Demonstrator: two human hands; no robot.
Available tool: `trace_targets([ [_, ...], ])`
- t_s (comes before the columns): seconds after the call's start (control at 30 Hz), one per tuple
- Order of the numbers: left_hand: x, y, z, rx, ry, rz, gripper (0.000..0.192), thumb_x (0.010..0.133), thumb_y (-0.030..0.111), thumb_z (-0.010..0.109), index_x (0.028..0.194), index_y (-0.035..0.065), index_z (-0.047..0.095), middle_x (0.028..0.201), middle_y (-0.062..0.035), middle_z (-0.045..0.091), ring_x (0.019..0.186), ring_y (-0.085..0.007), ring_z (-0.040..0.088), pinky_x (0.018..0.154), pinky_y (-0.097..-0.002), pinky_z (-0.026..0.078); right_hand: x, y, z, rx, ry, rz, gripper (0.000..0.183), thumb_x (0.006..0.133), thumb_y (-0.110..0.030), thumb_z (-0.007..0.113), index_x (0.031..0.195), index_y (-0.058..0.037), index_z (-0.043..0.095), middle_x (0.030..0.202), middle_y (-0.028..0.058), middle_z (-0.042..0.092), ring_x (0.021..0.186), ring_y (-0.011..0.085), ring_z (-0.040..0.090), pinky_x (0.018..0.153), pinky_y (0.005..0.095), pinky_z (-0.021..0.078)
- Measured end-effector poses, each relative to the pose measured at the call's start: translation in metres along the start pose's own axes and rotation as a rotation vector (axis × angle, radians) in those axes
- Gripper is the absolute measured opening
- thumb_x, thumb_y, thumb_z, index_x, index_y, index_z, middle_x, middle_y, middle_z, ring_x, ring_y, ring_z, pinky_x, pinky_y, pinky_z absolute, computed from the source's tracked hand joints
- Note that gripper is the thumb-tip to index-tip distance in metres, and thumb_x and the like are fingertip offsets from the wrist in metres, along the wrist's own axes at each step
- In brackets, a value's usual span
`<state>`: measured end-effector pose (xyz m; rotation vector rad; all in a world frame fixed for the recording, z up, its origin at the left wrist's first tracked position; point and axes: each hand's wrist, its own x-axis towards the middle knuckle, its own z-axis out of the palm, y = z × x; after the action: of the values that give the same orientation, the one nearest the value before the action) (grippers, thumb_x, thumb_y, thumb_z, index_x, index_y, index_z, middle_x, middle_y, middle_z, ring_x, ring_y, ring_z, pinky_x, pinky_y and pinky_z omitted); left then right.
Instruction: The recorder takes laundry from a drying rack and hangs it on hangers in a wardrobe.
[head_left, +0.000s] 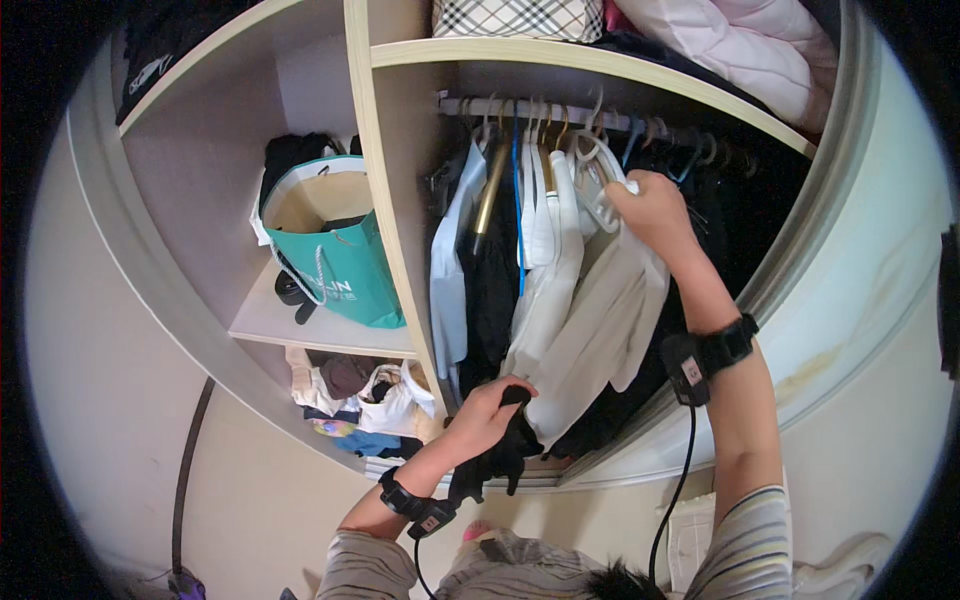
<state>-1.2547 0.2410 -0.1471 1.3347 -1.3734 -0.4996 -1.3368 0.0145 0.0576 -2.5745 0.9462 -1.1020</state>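
In my left hand (480, 424) is a bunched piece of black cloth (499, 459), dangling below my fingers near the wardrobe's lower edge. My right hand (651, 210) grips the shoulder of a pale off-white garment (600, 322), where a white plastic hanger (609, 161) shows. That hanger is up by the clothes rail (574, 114); whether its hook rests on the rail I cannot tell. Left of it hang white clothes (547, 277), a blue hanger or strip (517, 210), a dark garment (487, 300) and a light blue shirt (452, 277).
A teal paper bag (337, 262) with rope handles stands on the left shelf, beside a rolled black belt (289, 289). Folded clothes (382, 401) fill the compartment below. A pale pink quilted item (735, 52) and a checked bag (517, 19) lie on the upper shelf. A wooden divider (382, 187) separates the sections.
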Motion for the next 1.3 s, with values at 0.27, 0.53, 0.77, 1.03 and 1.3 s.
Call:
trace_targets([
  [0.27, 0.024, 0.015, 0.016, -0.24, 0.015, -0.095, 0.021, 0.086, -0.002, 0.044, 0.103, 0.0, 0.056, 0.091, -0.0055, 0.061, 0.087, -0.0144, 0.056, 0.079, -0.0251, 0.042, -0.166, 0.026, -0.047, 0.32, 0.048, 0.022, 0.016, 0.079, -0.012, 0.056, 0.071, -0.0008, 0.049, 0.054, 0.0098, 0.046, 0.051, 0.0125, 0.041, 0.049, 0.0287, 0.0373],
  [0.53, 0.071, 0.054, 0.077, -0.674, -0.094, -0.295, 0.031, 0.095, 0.02, 0.043, 0.12, 0.0041, 0.052, 0.113, -0.0025, 0.055, 0.106, -0.0106, 0.044, 0.093, -0.0235, 0.031, -0.317, 0.067, -0.054, 0.345, -0.04, 0.059, 0.023, 0.078, -0.018, 0.057, 0.068, -0.003, 0.043, 0.048, 0.0096, 0.042, 0.039, 0.0234, 0.041, 0.041, 0.0304, 0.0357],
  [0.77, 0.081, 0.062, 0.132, -0.692, -0.319, -0.44, 0.025, 0.092, 0.03, 0.051, 0.082, 0.0081, 0.058, 0.076, 0.0053, 0.053, 0.073, -0.0038, 0.048, 0.067, -0.0184, 0.038, -0.366, 0.097, -0.079, 0.38, -0.162, 0.132, 0.012, 0.077, -0.014, 0.057, 0.078, -0.0038, 0.052, 0.053, 0.0141, 0.049, 0.046, 0.0325, 0.052, 0.044, 0.036, 0.0406],
  [1.03, 0.084, 0.108, 0.177, -0.47, -0.436, -0.089, 0.022, 0.092, 0.02, 0.05, 0.081, 0.0017, 0.055, 0.072, 0.0035, 0.051, 0.069, -0.0052, 0.043, 0.065, -0.0192, 0.037, -0.365, 0.11, -0.14, 0.014, -0.03, 0.169, 0.029, 0.073, -0.027, 0.069, 0.074, -0.004, 0.051, 0.06, 0.0135, 0.051, 0.051, 0.0329, 0.05, 0.048, 0.0354, 0.0393],
  [1.3, 0.083, 0.135, 0.227, -0.098, -0.293, 0.259, 0.02, 0.088, 0.017, 0.055, 0.08, -0.0005, 0.056, 0.056, -0.0048, 0.048, 0.052, -0.0088, 0.042, 0.05, -0.0245, 0.036, -0.365, 0.096, -0.162, 0.219, 0.129, 0.314, 0.016, 0.075, -0.01, 0.064, 0.088, -0.0039, 0.058, 0.06, 0.0115, 0.052, 0.045, 0.0247, 0.048, 0.045, 0.0305, 0.0387],
])
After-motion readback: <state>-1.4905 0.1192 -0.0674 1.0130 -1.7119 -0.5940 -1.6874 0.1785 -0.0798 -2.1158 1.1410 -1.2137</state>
